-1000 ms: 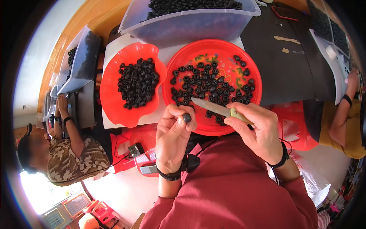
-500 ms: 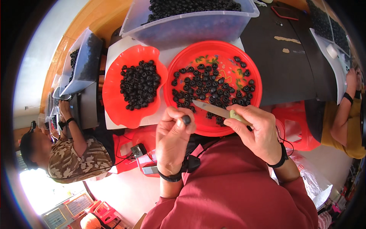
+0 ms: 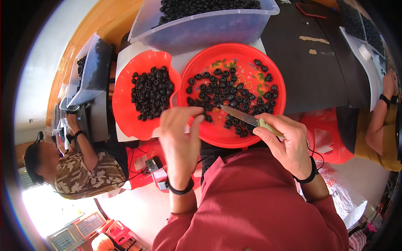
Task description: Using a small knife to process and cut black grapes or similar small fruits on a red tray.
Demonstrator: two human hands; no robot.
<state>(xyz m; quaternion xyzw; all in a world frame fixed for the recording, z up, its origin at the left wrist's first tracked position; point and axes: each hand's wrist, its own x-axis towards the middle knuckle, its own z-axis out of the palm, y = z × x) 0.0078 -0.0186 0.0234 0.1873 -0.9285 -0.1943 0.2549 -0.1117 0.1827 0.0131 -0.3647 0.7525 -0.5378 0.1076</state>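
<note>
In my right hand (image 3: 289, 140) is a knife (image 3: 240, 116) with a pale green handle, its blade pointing left over a round red tray (image 3: 279, 90). The tray holds many small, round black pieces (image 3: 217, 90) with holes in them. My left hand (image 3: 180, 136), blurred, is at the tray's near left rim. Its thumb and index finger are apart beside a few black pieces, and nothing shows between them. Left of the tray, a scalloped red dish (image 3: 123, 98) holds a heap of similar black pieces (image 3: 151, 94).
Behind the tray stands a clear plastic bin (image 3: 205, 31) of black pieces. A red-edged phone-like object (image 3: 310, 11) lies on the dark table (image 3: 305, 75). People sit at left (image 3: 83, 171) and right (image 3: 379, 125). Another bin (image 3: 94, 69) stands at far left.
My left hand has turned over and moved up and left toward the tray; the black piece it was holding no longer shows in it. The knife has shifted slightly right.
</note>
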